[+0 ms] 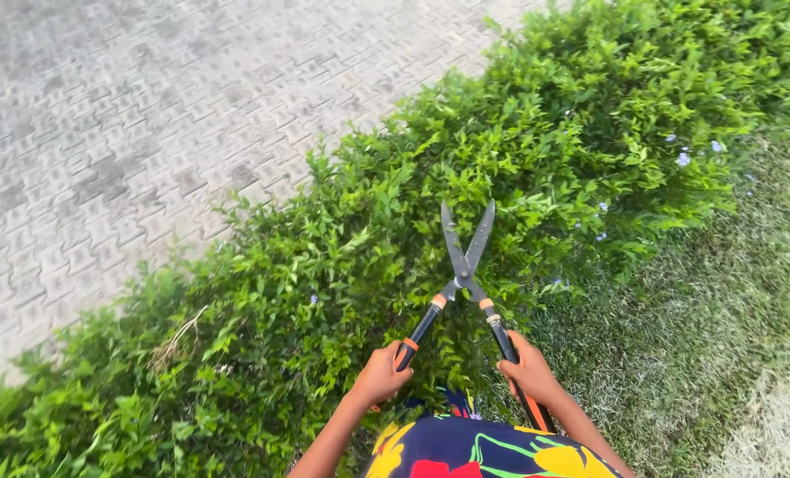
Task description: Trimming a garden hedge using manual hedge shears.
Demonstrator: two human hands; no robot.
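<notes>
Shears with two dark blades and black handles with orange bands are held over a low green hedge, a little right of the middle of the view. The blades are opened into a narrow V, and their tips are pointed away from the person, above the leafy top of the hedge. The left handle is gripped by the left hand, whose fingers are closed around it. The right handle is gripped in the same way by the right hand. The two hands are kept apart. A garment with bright flowers on dark blue is seen at the bottom edge. Grey paving blocks are laid to the left of the hedge, and pale short grass is found to the right. Small bluish flowers are seen in the hedge at the upper right.
</notes>
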